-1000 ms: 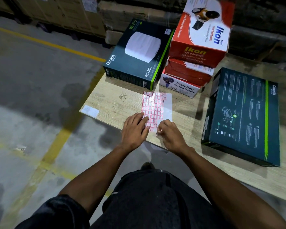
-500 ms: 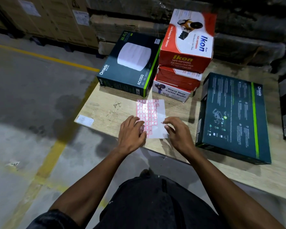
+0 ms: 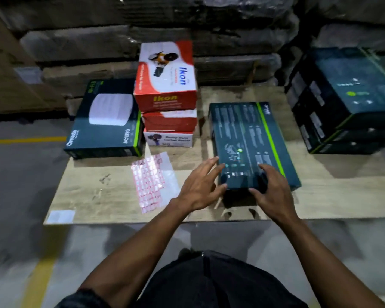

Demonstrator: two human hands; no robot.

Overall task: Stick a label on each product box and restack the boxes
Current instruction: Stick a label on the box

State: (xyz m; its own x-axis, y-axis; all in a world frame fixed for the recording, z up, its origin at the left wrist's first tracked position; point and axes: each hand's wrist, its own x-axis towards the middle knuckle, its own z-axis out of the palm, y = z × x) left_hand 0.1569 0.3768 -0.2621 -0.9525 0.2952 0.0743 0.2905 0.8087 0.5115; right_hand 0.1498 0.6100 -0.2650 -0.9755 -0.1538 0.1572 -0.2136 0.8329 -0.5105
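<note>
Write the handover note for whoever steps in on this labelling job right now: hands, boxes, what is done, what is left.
Left hand and right hand: both at the near end of the flat dark box, fingers spread over its top; no firm grip visible.
Label sheet lies on the wooden board, left of the hands, with many labels on it.
Red box stack and white-router box stand at the back; dark box stack on the right.
Done: cannot tell; no stuck label clearly visible.
Left: label this box, restack, continue.

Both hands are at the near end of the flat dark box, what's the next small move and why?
Probably press the right hand down to seat the label on the flat dark box; both hands, left hand included, hover at its near end, away from the label sheet.
</note>
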